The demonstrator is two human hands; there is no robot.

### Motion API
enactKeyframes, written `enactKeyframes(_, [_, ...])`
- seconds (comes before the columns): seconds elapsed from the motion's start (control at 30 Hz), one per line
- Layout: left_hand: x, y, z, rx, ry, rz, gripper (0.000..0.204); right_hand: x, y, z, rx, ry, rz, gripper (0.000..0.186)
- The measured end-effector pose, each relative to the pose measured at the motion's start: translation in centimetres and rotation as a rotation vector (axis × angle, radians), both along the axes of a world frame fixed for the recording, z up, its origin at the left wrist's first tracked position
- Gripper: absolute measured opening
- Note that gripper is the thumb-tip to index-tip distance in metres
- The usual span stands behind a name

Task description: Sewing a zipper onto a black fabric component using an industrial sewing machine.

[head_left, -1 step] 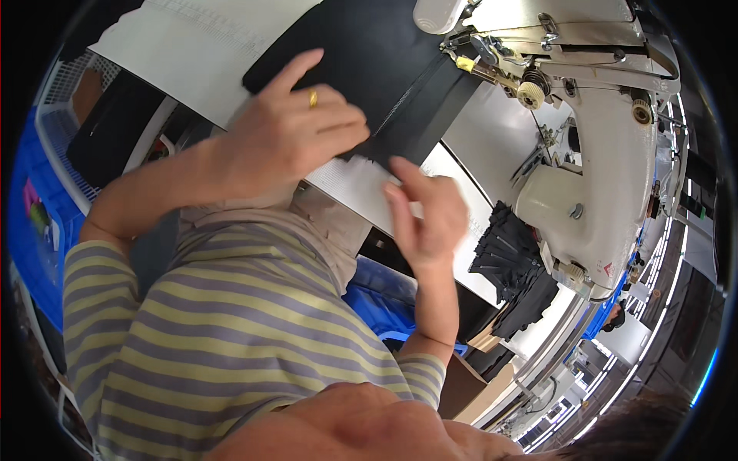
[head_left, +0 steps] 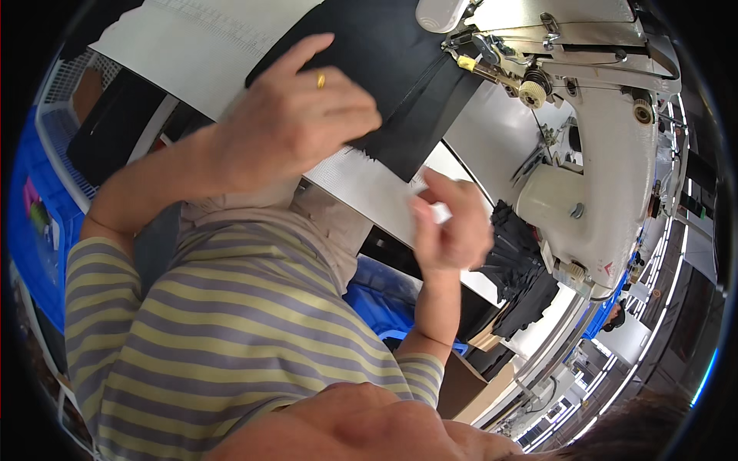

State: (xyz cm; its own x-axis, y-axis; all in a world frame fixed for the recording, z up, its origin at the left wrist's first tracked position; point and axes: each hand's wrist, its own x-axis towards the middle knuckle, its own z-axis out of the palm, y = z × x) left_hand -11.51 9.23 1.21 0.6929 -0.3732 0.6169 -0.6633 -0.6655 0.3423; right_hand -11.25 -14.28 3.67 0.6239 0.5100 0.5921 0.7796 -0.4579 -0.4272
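Observation:
A piece of black fabric (head_left: 407, 84) with a lengthwise zip-like strip and a frayed lower edge lies on the white work surface (head_left: 169, 54), reaching under the sewing machine's foot area (head_left: 453, 48). My left hand (head_left: 296, 119) is over the fabric's left part, index finger stretched out, the others loosely bent, with a ring on one. It looks open; whether it presses the cloth is unclear. My right hand (head_left: 450, 219) is right of and below the fabric's lower corner, blurred, thumb and index apart, with nothing clearly in it.
The white machine body (head_left: 607, 184) fills the right. A pile of dark cloth pieces (head_left: 515, 284) lies below it. A blue bin (head_left: 38, 253) and white basket (head_left: 65, 92) stand left; another blue bin (head_left: 377, 300) is below the table. A distant person (head_left: 615, 315) is at far right.
My left hand has shifted slightly up and right over the fabric. My right hand has moved right and a little down, away from the fabric's lower edge.

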Motion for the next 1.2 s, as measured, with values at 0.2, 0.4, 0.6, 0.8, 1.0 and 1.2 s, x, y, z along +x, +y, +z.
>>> enactKeyframes(0.2, [3.6,-0.2,5.7,0.089,-0.187,-0.038,0.027,-0.5,0.8,-0.2,-0.233,0.014,-0.023,0.023])
enactKeyframes(0.4, [5.8,-1.6,4.2,-0.069,-0.391,-0.150,0.011,1.4,2.3,-1.9,-0.144,-0.105,0.014,0.031])
enactKeyframes(0.6, [6.0,-1.4,4.4,-0.094,-0.372,-0.143,0.012,1.1,2.3,0.0,-0.127,-0.054,-0.078,0.027])
enactKeyframes(0.8, [6.4,-1.3,4.8,-0.073,-0.307,-0.191,0.014,1.0,2.7,-2.4,-0.156,-0.212,-0.101,0.023])
enactKeyframes(1.0, [6.4,-1.2,5.2,0.048,-0.361,-0.132,0.015,0.9,3.0,-3.5,-0.283,-0.297,-0.085,0.017])
enactKeyframes(1.2, [6.0,-1.2,6.2,0.027,-0.323,-0.132,0.014,0.9,3.1,-3.9,-0.285,-0.228,-0.040,0.019])
